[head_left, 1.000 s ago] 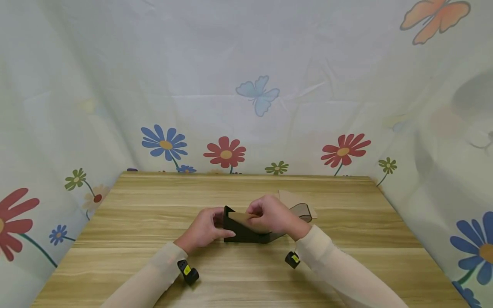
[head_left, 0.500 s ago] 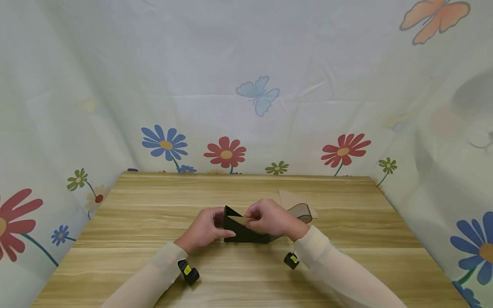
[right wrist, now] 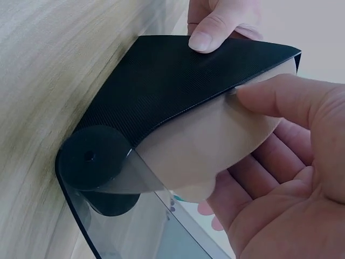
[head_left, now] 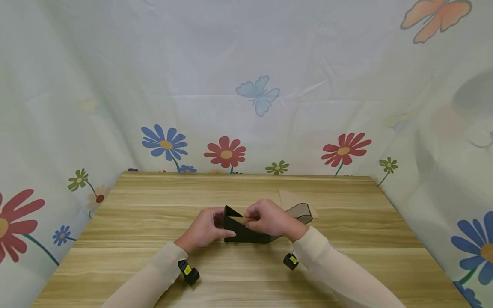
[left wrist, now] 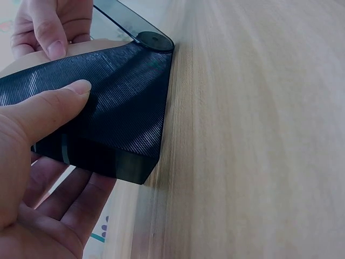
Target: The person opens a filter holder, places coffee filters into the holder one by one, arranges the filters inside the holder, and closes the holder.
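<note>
a person in pale sleeves (head_left: pixel 346 269) works with both hands at the middle of a wood-grain bench (head_left: pixel 154 201), well in from its left and right edges. the left hand (head_left: pixel 204 229) grips a black, ribbed holder (head_left: pixel 246 232) by its end nearer the bench's left edge, thumb flat along the side wall and fingers around the end. the right hand (head_left: pixel 267 218) pinches tan paper (right wrist: pixel 188 145) between thumb and curled fingers at the holder's mouth; the paper sits partly within the walls and partly above the rim, and whether it is one sheet or several cannot be told. a smoky clear lid (head_left: pixel 301 211), joined to the holder by a round hinge (right wrist: pixel 91 156), stands swung open toward the bench's right edge. just behind it, on the side of the far right corner, a flat tan piece (head_left: pixel 289 199) lies on the bench, partly covered from view. small black cameras (head_left: pixel 188 272) hang at both wrists. beyond the bench's far edge, a pale curtain (head_left: pixel 185 72) shows printed flowers and butterflies.
</note>
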The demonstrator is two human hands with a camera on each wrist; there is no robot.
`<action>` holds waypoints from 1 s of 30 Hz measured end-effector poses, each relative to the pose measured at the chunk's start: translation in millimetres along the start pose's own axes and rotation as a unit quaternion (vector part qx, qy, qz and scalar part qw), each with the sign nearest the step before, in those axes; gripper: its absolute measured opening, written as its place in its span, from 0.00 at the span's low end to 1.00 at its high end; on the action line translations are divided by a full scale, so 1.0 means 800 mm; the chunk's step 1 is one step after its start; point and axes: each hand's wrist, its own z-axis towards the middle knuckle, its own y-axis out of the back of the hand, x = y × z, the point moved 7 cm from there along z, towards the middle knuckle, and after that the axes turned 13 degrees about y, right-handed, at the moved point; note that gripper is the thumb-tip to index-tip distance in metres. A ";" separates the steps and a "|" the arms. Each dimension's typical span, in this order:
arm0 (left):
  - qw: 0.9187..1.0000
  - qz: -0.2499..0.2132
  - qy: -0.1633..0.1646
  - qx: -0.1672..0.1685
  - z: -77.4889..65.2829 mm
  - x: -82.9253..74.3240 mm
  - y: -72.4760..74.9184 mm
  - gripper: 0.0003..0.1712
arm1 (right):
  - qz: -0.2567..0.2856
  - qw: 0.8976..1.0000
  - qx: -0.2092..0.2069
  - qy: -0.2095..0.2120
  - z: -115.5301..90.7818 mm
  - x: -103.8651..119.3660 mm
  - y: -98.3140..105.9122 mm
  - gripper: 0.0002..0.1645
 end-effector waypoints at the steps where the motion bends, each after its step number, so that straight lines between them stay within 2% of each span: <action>1: 1.000 0.000 -0.001 0.000 0.000 0.000 0.000 0.22 | 0.000 1.000 0.001 0.002 0.000 0.000 0.000 0.05; 30: 1.000 0.000 0.007 -0.003 -0.002 -0.002 0.000 0.22 | 0.014 0.999 0.041 -0.012 0.001 -0.001 -0.009 0.09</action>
